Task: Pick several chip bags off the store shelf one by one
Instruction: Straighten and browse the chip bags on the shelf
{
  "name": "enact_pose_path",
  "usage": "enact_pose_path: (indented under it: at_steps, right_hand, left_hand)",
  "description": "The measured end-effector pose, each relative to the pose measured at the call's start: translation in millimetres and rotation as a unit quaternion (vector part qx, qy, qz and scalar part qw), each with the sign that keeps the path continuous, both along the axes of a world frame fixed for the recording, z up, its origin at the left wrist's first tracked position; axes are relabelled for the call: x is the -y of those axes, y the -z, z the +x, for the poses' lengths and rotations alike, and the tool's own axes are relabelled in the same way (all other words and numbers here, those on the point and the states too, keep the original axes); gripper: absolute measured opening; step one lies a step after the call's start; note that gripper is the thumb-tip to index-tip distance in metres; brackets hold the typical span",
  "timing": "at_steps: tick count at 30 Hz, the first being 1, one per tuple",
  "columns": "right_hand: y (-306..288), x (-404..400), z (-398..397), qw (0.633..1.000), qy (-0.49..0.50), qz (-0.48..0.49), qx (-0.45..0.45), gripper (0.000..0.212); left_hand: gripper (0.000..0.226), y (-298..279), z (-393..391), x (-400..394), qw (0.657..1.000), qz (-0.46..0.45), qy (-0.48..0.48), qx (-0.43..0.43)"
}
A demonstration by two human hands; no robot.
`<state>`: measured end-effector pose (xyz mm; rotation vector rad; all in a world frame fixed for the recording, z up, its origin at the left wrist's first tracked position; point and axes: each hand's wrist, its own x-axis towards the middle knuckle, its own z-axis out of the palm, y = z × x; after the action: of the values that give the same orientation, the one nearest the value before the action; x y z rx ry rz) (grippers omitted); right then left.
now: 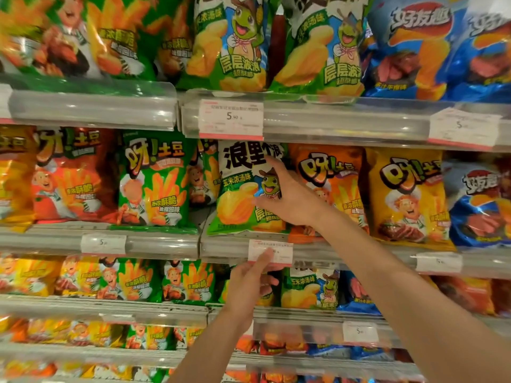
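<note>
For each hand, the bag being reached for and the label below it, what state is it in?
green turtle bag: on shelf, tilted, not lifted.
right hand: on green turtle bag's right side, grip unclear.
left hand: thumb up against price label, fingers curled.
price label: on shelf front, partly behind thumb.

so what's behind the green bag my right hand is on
The green turtle bag overlaps an orange fries bag to the right; a chef-print bag peeks out at its left edge. Anything directly behind it is covered.
</note>
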<state>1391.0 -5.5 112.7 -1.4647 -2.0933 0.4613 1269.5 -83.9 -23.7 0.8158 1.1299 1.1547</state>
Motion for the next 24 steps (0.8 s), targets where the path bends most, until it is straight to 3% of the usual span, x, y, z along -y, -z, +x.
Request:
enact_pose_path:
  at_steps: [3, 10, 24]
  right_hand:
    - [3, -14, -7, 1.0, 0.0, -0.025, -0.009, 0.108]
    - [15, -4, -10, 0.997, 0.015, 0.044, -0.061, 0.103]
    - [18, -6, -18, 0.999, 0.035, 0.037, -0.007, 0.103]
  left_hand:
    - [0.04, -2, 0, 1, 1.0, 0.0, 0.003, -0.009]
    - [0.039, 0, -1, 0, 1.0, 0.004, 0.01, 0.001]
    - [0.038, 0, 0, -1, 1.0, 0.026, 0.013, -0.007]
